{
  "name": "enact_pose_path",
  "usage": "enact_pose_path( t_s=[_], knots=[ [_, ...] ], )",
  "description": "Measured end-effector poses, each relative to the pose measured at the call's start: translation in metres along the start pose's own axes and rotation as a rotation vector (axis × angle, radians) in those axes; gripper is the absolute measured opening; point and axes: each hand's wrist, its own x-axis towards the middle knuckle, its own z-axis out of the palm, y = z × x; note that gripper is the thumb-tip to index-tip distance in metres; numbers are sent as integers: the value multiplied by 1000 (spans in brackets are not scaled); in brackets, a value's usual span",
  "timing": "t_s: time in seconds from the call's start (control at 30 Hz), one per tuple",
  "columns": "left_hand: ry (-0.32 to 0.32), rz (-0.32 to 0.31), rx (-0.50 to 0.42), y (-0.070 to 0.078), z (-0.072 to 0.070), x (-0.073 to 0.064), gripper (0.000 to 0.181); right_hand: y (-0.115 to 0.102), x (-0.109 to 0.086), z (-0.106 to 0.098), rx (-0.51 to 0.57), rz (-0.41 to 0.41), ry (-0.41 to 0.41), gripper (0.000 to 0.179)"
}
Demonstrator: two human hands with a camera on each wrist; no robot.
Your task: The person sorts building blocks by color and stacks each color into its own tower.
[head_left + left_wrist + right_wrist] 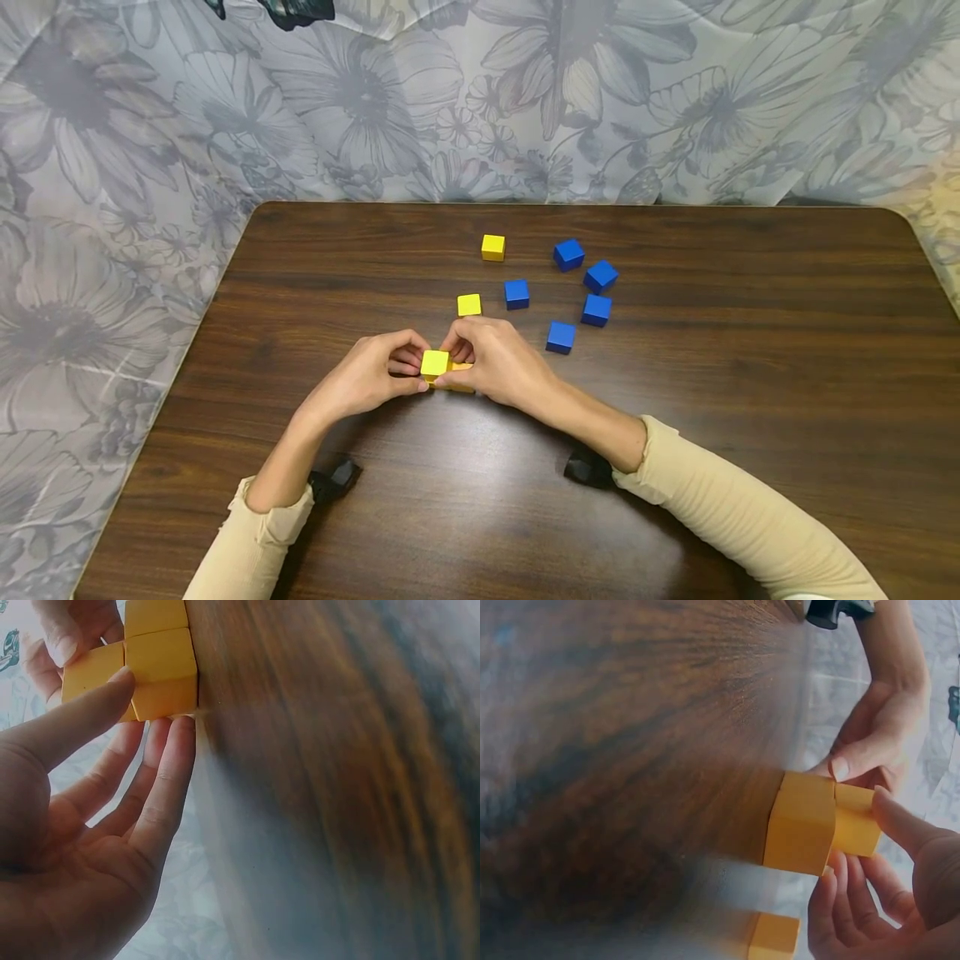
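Note:
Two yellow blocks sit side by side on the table; the right-hand lower block (462, 380) shows partly under my right hand. A third yellow block (435, 364) rests on the left one. My right hand (504, 360) pinches this upper block (857, 821) between thumb and fingertips. My left hand (367, 372) holds the left lower block (165, 667) from its outer side, thumb tip by the seam with the upper block and fingertips at the opposite face. Fingers partly hide the stack in the head view.
Beyond the hands lie a near yellow block (469, 305) and a far yellow block (492, 247). Several blue blocks (561, 337) are scattered to the right of them. The brown wooden table (750, 350) ends at a floral cloth (360, 100) behind.

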Motion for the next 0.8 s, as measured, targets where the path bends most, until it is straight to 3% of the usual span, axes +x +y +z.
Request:
enact_pose_path(
  t_s=[0.8],
  knots=[
    [-1,24,-12,0,2,0,33,-1,-1,1,-8,-10,-1,32]
  ],
)
